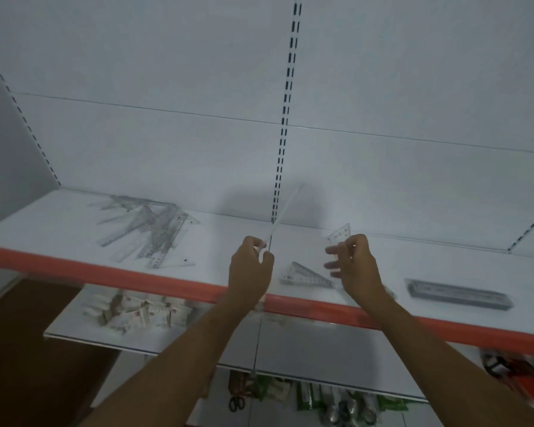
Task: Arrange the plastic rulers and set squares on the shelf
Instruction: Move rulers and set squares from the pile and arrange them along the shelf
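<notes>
Above a white metal shelf with an orange-red front strip (pixel 173 286), a long clear plastic ruler (pixel 285 208) is pinched at its near end by the left hand (pixel 250 268), fingers curled, and is tilted up and away toward the back panel. A small clear plastic set square (pixel 339 235) is held upright by the right hand (pixel 356 261), thumb and fingers closed on its lower edge. Both forearms are raised side by side from below, the hands kept apart. Between the hands, a second clear triangular set square (pixel 305 275) is seen lying flat on the shelf. A loose heap of clear rulers and set squares (pixel 148 231) is spread at the left, well apart from the hands, and a neat dark-looking stack of rulers (pixel 458 294) is laid near the front edge at the right. Bare shelf is left between heap and hands. A slotted white upright (pixel 285 118) is set in the back panel behind. Small white boxes (pixel 130 312) are scattered on a lower shelf, and scissors (pixel 236 402) and green packets (pixel 305 396) are hung beneath.
</notes>
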`<state>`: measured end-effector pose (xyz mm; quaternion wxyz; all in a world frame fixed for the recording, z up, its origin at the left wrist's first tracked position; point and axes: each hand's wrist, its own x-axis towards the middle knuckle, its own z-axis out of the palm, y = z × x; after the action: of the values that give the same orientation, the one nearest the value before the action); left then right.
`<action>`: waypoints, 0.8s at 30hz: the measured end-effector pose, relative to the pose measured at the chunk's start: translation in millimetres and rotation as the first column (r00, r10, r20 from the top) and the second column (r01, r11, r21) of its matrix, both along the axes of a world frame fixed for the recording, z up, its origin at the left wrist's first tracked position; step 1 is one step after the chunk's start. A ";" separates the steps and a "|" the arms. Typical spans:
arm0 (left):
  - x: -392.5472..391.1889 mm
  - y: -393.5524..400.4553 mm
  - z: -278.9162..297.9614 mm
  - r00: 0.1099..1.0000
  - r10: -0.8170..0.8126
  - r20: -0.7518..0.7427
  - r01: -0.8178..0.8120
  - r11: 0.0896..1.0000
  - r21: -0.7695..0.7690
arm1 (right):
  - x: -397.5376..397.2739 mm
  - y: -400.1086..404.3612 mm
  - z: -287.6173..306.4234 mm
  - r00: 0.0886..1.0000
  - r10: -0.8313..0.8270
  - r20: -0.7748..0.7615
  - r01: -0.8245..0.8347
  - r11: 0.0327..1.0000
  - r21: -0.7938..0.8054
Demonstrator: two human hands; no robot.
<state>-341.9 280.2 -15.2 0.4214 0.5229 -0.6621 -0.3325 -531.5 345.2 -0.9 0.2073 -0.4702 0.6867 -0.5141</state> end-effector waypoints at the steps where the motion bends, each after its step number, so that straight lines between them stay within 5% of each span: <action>1: 4.1 -2.1 -1.3 1.000 -0.008 0.000 0.008 1.000 0.005 | 3.6 -1.9 -2.5 1.000 0.026 -0.013 -0.026 0.999 0.028; 9: 16.4 -2.1 -16.8 0.999 -0.049 0.013 0.049 0.998 0.049 | 15.3 0.8 -23.2 0.957 0.182 -0.225 -0.129 0.964 0.231; 13: 12.2 -3.0 -16.9 1.000 -0.015 0.022 0.014 0.999 0.041 | 3.9 -7.6 -27.7 0.856 0.305 -0.417 -0.190 0.937 0.294; 21: 10.6 -10.5 -13.9 0.993 0.080 0.084 -0.082 0.996 0.024 | -12.8 -29.7 -33.1 0.751 0.470 -0.464 -0.302 0.869 0.391; 24: 8.2 -7.0 -17.3 0.993 0.080 0.090 -0.084 0.996 0.042 | -16.8 -34.0 -35.4 0.624 0.453 -0.637 -0.256 0.888 0.381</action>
<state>-333.7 273.2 -32.5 0.3928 0.5734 -0.6503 -0.3067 -548.3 311.2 -36.3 0.0823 -0.7275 0.6648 -0.1482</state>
